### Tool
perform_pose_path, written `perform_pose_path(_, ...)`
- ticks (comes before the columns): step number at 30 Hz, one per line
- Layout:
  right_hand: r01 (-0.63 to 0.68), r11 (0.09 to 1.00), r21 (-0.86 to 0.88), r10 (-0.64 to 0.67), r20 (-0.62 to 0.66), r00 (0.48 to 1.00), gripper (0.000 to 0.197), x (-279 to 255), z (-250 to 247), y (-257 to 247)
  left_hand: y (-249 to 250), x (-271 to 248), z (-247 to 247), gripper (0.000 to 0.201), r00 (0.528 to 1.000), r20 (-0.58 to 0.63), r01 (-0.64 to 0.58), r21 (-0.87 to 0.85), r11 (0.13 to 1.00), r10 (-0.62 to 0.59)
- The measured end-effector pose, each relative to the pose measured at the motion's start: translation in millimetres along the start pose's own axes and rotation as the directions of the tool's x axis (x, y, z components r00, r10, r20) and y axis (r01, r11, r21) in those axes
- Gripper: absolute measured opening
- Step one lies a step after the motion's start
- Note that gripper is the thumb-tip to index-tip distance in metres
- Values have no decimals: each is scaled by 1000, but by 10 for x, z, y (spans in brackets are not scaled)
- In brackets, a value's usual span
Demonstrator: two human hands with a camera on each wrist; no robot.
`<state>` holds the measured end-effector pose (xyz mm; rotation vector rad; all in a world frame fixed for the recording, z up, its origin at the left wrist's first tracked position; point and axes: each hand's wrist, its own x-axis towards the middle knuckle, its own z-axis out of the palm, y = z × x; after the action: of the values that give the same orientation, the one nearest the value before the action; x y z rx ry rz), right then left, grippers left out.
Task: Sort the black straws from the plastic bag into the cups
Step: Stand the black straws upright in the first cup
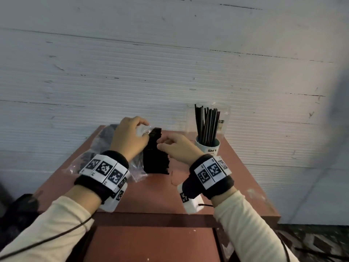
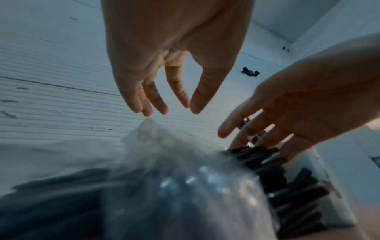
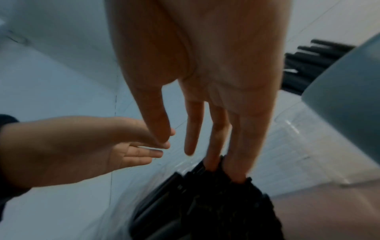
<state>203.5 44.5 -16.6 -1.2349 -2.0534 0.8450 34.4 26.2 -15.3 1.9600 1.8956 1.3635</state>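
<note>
a white cup (image 1: pixel 207 146) at the worktop's (image 1: pixel 154 193) far right corner holds upright black straws (image 1: pixel 206 123). the left hand (image 1: pixel 130 138) pinches the clear plastic bag (image 1: pixel 139 129) of straws; the right hand's (image 1: pixel 177 148) spread fingers (image 3: pixel 236 162) touch the bundle (image 1: pixel 154 159).

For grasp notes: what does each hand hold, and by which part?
Left hand pinches the plastic bag at its open edge. Right hand holds nothing; its fingertips touch the ends of the straws.
</note>
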Motion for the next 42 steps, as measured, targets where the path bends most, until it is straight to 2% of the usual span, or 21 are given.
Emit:
perform_pose_path(2,-32,994,-103,44,114,993,31,27,133,-21,-168,-11,-35,40,998,52,30,106,994,-36)
perform_pose_path(4,-52,990,-133,72,148,986,38,63,228,-28,-277,-22,-57,49,984,155,58,160,985,-83)
perform_pose_path(6,-72,989,-128,88,125,988,34,92,289,-27,-318,-41,-89,55,959,245,105,152,983,-141)
perform_pose_path(9,-85,991,-101,97,110,989,21,117,282,11,-329,-42,-113,58,940,296,144,114,983,-172)
perform_pose_path(16,-153,984,90,141,129,982,19,46,52,39,-320,-54,-161,59,931,315,179,51,982,-186)
perform_pose_path(19,-121,993,12,117,159,980,26,32,127,5,-328,-70,-160,59,930,320,178,45,983,-183)
perform_pose_path(23,-58,995,-77,68,146,987,20,9,231,-13,-337,-84,-156,60,926,326,188,40,981,-191)
perform_pose_path(30,-150,980,132,147,26,989,5,-31,3,151,-348,-81,-161,61,921,342,182,43,982,-186)
perform_pose_path(31,-178,969,174,172,45,984,6,-45,8,151,-344,-84,-159,62,921,343,177,49,983,-183)
perform_pose_path(33,-219,946,241,197,111,974,25,-47,75,155,-331,-92,-156,62,922,340,178,59,982,-187)
perform_pose_path(36,-160,960,231,136,118,984,35,-35,233,136,-308,-90,-156,61,921,333,185,80,980,-201)
perform_pose_path(39,-97,968,232,86,56,995,23,-21,285,130,-290,-88,-165,60,919,341,179,93,979,-200)
perform_pose_path(42,-89,961,260,87,17,996,15,-17,169,195,-299,-83,-169,60,916,351,174,93,980,-196)
